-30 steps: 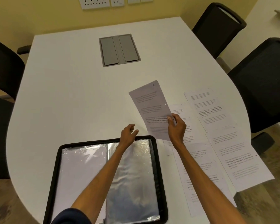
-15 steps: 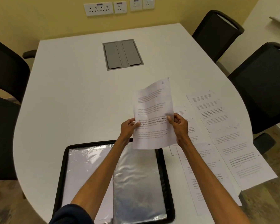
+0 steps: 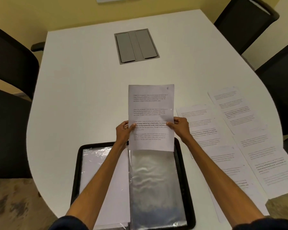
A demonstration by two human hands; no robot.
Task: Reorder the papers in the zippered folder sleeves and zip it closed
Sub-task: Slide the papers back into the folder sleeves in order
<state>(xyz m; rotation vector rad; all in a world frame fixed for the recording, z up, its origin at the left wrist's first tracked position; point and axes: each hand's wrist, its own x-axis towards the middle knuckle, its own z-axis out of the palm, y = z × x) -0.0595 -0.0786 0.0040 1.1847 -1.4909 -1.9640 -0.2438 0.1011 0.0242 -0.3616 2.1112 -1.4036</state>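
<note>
Printed sheet [image 3: 151, 113] pinched at both side edges by left hand [image 3: 123, 131] and right hand [image 3: 179, 127]; long axis near-far, lower edge seemingly at right clear sleeve [image 3: 155, 185] mouth of open zippered folder [image 3: 188, 180].

- Two bare forearms reach in from the bottom edge of the view, uncovered from the wrists back almost to the elbows.
- The left hand [image 3: 123, 132] wears no glove, ring or watch that can be seen.
- The right hand [image 3: 180, 127] is likewise bare.
- Dark navy sleeves [image 3: 65, 223] show at the bottom edge, one pushed up on each arm.
</note>
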